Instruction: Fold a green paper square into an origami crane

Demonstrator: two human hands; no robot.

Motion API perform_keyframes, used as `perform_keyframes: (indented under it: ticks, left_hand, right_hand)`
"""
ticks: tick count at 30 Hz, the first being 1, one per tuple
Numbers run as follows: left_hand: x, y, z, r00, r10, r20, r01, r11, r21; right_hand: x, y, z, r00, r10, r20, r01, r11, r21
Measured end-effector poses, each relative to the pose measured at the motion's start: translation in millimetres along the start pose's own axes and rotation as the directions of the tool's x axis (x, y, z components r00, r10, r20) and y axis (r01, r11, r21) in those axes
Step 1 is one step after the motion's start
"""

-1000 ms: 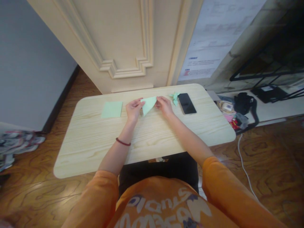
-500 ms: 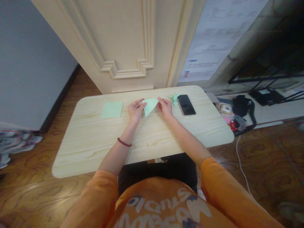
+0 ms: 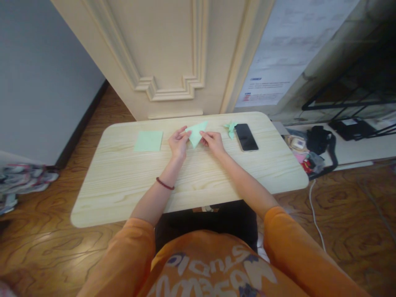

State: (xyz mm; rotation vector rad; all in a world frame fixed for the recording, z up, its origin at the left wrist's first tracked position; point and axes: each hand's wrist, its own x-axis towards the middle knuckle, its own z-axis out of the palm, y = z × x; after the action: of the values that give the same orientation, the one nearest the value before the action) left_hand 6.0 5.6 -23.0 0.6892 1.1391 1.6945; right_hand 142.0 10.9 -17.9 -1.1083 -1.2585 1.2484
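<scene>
A pale green paper folded into a triangle (image 3: 194, 135) is held up just above the tabletop between my left hand (image 3: 178, 142) and my right hand (image 3: 213, 142). Both hands pinch its edges, and the fingers hide its lower corners. To the left of my left hand, a flat square of the same pale green paper (image 3: 148, 141) lies on the table. A small green origami bird (image 3: 231, 129) sits beyond my right hand, touching neither hand.
A black smartphone (image 3: 246, 137) lies on the light wooden table (image 3: 123, 198) to the right of the origami bird. A red bead bracelet (image 3: 165, 183) circles my left wrist. Bags and cables (image 3: 318, 144) lie on a low shelf to the right, and a door stands behind the table.
The folded triangle has tilted, its upper corner now rising to the right, and my hands have drawn slightly closer together. The head view has shifted a little.
</scene>
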Motion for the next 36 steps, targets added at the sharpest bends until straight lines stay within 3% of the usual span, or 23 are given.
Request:
perform_keyframes:
  ticks: [6,15,22,28,36]
  left_hand:
    - [-2.3,0.2,2.7,0.997,-0.017,-0.079,0.013,0.999,-0.050]
    - [-2.7,-2.1,4.4,0.991,-0.038,-0.125,0.028,0.997,-0.074]
    - [-1.2,-4.6,8.4,0.982,-0.009,-0.189,-0.001,0.999,-0.054]
    - [1.8,-6.8,8.8,0.984,-0.029,-0.176,0.016,0.997,-0.076]
    - [3.7,-7.4,9.2,0.977,-0.053,-0.206,0.036,0.996,-0.085]
  right_hand:
    - [-3.6,-1.0,5.2,0.992,0.001,0.128,-0.001,1.000,-0.004]
    - [-3.3,-3.4,5.9,0.992,0.081,0.100,-0.075,0.995,-0.064]
    - [-2.8,-6.6,5.4,0.983,0.075,0.170,-0.062,0.995,-0.082]
    - [2.9,-1.0,0.8,0.971,0.099,0.220,-0.083,0.993,-0.082]
    - [1.6,-5.7,1.3,0.968,0.119,0.223,-0.102,0.991,-0.087]
